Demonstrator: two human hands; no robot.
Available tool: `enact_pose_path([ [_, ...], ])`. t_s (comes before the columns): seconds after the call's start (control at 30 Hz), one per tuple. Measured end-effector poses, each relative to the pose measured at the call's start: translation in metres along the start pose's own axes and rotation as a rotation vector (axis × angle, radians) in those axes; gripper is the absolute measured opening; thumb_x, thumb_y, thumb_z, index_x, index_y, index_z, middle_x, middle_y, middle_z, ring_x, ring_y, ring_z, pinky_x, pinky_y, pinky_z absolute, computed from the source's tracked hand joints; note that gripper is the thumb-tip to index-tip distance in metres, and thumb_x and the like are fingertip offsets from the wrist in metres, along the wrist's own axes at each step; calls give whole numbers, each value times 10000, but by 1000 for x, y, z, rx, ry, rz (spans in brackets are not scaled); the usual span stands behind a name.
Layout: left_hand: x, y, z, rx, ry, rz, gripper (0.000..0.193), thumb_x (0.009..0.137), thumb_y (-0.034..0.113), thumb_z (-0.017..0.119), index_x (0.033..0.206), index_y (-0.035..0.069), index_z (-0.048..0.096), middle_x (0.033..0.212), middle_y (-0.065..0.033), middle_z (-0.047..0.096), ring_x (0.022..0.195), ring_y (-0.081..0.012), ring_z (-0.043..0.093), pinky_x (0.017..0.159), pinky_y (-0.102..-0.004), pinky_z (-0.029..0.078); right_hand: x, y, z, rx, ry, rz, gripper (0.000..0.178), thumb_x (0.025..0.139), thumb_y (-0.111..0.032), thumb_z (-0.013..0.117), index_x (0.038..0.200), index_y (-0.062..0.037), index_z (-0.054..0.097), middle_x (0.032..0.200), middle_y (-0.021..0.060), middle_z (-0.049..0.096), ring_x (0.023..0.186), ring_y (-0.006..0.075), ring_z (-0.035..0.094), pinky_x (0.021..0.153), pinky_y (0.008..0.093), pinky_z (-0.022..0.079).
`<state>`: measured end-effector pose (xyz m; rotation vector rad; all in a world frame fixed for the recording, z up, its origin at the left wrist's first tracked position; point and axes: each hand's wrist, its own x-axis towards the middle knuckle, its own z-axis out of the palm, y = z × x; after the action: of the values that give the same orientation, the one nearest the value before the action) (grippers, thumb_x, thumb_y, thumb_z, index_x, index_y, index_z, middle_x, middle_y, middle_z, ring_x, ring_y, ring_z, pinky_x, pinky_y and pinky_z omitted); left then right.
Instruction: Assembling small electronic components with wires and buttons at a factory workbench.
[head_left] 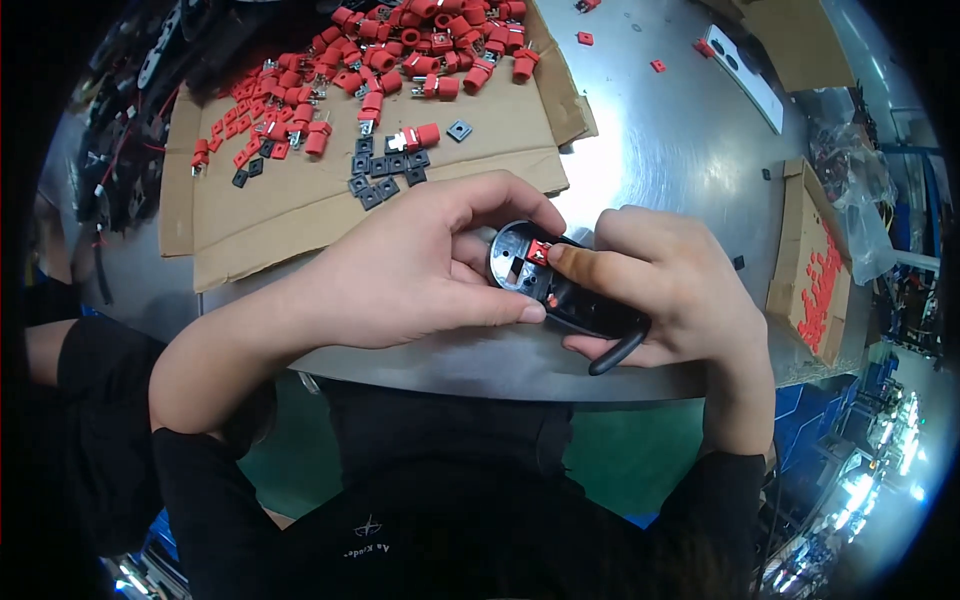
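Observation:
Above the table's near edge, a black plastic housing (508,262) with a rounded end and small openings is gripped by my left hand (425,255), the thumb along its near side and the fingers around the far side. My right hand (670,275) closes around the other end. Its bent index finger presses at a small red square piece (539,252) seated in the housing. Below my right fingers a curved black bar (620,353) sticks out; I cannot tell whether it belongs to the housing. The right palm's inside is hidden.
A cardboard tray (265,235) at the far left bears a heap of red sockets (400,55) and several black square nuts (385,166). At right stands a cardboard box (792,205) with small red pieces (820,290). A white plate (745,80) lies on the metal table (665,130).

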<state>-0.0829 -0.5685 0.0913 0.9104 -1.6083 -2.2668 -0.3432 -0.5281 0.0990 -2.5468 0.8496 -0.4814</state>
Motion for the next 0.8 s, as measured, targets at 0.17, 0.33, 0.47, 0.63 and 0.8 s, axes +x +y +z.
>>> enact_pose_path([
  [0.17,1,-1,-4,268,23,161,489,867,45,797,1299,9,571,1150,-80,638,915,-106,633,717,-248,539,-2,0,1,31,36,-6,516,761,-379,850,1131,-51,705,762,97,515,646,308,569,551,409,425],
  [0.33,-3,-19,-11,696,104,590,525,833,217,812,1269,19,597,1105,-196,676,1042,-400,673,850,-450,549,5,-10,0,-87,-27,41,531,701,-297,878,1171,-115,709,779,104,526,693,333,572,593,434,432],
  [0.47,19,-18,1,675,-19,599,486,804,198,829,1207,31,614,1050,-182,707,1031,-386,677,874,-451,527,-19,-22,-12,-139,-41,113,564,659,-328,900,1151,-117,721,760,105,534,683,341,565,592,449,419],
  [0.63,23,-40,4,634,33,613,541,761,202,865,1194,27,592,1084,-175,714,1068,-382,674,893,-452,524,-16,-7,-4,-205,-46,-36,648,614,-364,926,1124,-35,701,749,105,554,639,312,561,560,433,430],
  [0.8,26,-41,-5,599,13,641,563,745,265,880,1180,23,616,1086,-182,707,1045,-350,683,904,-422,531,-4,-16,-11,-131,-36,14,607,604,-343,930,1093,-52,719,770,107,586,683,320,594,608,440,464],
])
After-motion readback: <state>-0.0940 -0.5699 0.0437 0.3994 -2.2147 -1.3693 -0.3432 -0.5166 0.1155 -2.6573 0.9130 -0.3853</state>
